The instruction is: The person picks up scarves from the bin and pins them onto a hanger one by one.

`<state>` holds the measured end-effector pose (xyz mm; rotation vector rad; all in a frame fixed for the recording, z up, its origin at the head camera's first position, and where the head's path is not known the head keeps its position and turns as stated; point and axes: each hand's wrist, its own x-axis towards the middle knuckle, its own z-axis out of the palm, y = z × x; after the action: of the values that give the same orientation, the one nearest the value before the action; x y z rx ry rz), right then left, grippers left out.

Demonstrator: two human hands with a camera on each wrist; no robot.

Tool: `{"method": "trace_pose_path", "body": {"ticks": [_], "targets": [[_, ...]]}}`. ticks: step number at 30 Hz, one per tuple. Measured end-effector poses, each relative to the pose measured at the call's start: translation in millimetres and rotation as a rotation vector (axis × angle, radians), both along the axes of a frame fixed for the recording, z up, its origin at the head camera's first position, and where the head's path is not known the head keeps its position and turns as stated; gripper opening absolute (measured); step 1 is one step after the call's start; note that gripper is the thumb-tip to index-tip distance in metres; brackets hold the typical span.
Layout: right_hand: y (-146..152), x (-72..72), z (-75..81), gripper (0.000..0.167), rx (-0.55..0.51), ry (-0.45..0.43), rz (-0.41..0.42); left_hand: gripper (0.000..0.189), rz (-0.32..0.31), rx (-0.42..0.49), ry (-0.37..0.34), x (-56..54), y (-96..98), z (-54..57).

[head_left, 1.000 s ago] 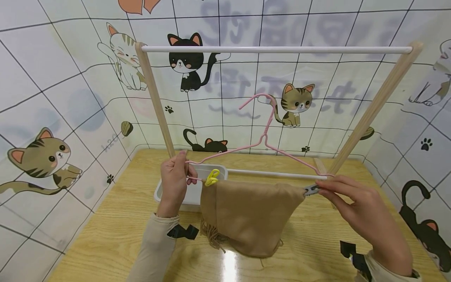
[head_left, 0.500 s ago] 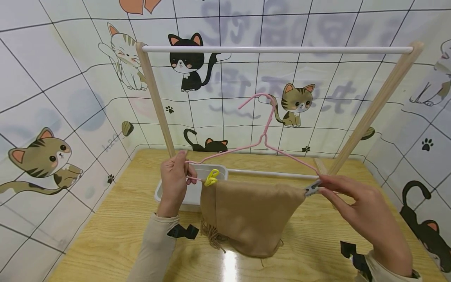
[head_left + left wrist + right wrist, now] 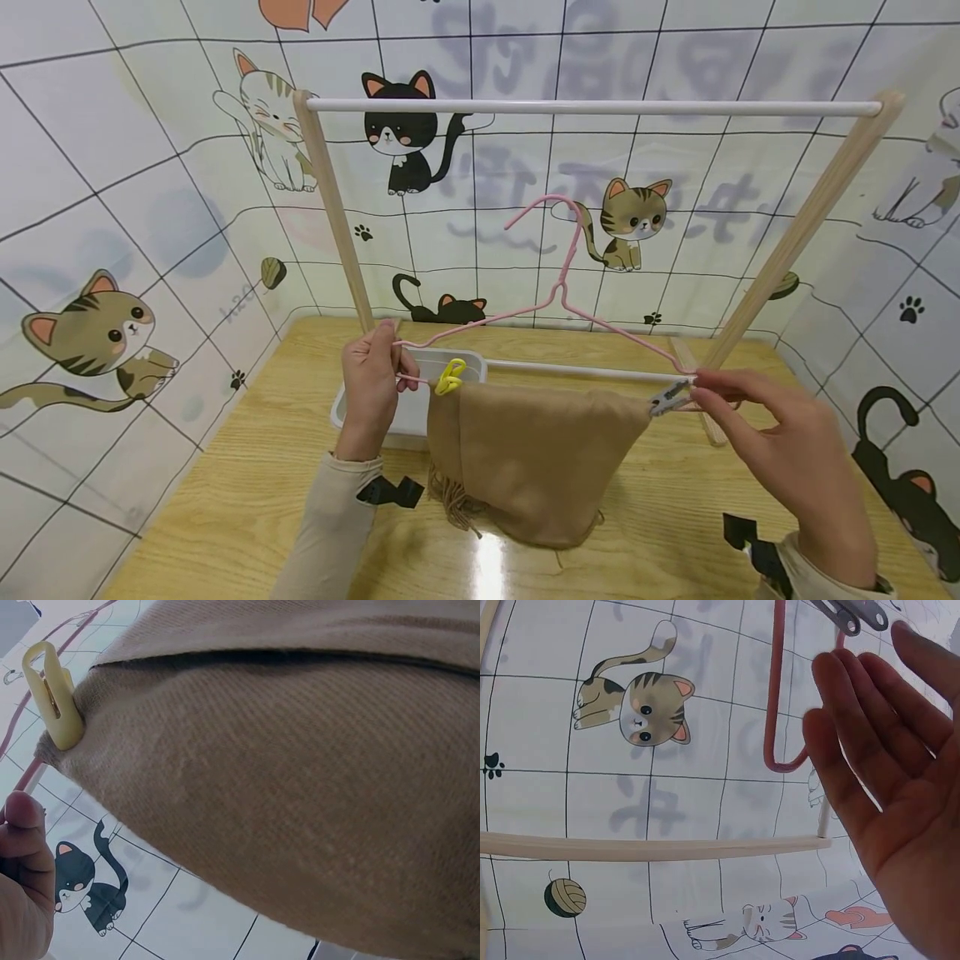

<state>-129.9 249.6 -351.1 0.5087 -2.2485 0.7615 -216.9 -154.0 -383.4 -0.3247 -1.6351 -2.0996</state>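
A pink wire hanger (image 3: pixel 558 293) is held up in front of the rack, hook upward. My left hand (image 3: pixel 369 392) grips its left end, with curled fingers also showing in the left wrist view. A tan fringed scarf (image 3: pixel 536 458) hangs folded over the hanger's lower bar. A yellow clothespin (image 3: pixel 451 377) fastens its left corner, and a grey clothespin (image 3: pixel 670 398) sits at its right corner. My right hand (image 3: pixel 787 442) is at the grey clothespin's handle end; in the right wrist view its fairly straight fingers stand just off the clothespin's handles (image 3: pixel 859 615).
Behind the hanger stands a rack with wooden legs (image 3: pixel 798 237) and a white top rail (image 3: pixel 585 107). A lower white rail (image 3: pixel 577 370) runs near the table. At the back left, a pale plastic tray (image 3: pixel 411 433) rests on the wooden table (image 3: pixel 247 492).
My right hand has shifted slightly right, its fingers loosening from the grey clothespin, which stays on the scarf's corner. The hanger's right end now shows more. My left hand keeps its hold.
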Motion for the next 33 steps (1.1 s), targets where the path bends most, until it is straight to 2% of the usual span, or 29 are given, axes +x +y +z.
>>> {"method": "trace_pose_path", "body": {"ticks": [6,10,13,19,22,27,33], "targets": [[4,-4.3,-1.0,0.035,-0.075,0.059,-0.033,0.060,0.010,0.016,-0.001,-0.3,-0.1,-0.8],[9,-8.9,-1.8,0.031,-0.106,0.052,-0.053,0.060,0.015,0.019,0.003,-0.6,0.4,-1.5],[12,-14.3,-4.1,0.033,-0.109,-0.004,-0.050,0.060,0.018,0.019,0.003,-0.9,0.3,-1.7],[18,-25.4,-6.6,0.032,-0.078,-0.216,-0.038,0.064,0.017,0.000,0.017,-1.8,-1.0,-1.8],[20,-29.9,-4.0,0.029,-0.043,-0.282,0.005,0.065,0.014,-0.002,0.017,-2.0,-1.0,-1.9],[21,-38.9,0.9,0.023,-0.021,-0.300,0.127,0.065,0.013,0.005,0.013,-2.3,-0.8,-2.2],[20,-48.8,3.9,0.028,-0.035,-0.356,0.290,0.066,0.017,0.007,0.015,-2.4,-0.6,-2.0]]}}
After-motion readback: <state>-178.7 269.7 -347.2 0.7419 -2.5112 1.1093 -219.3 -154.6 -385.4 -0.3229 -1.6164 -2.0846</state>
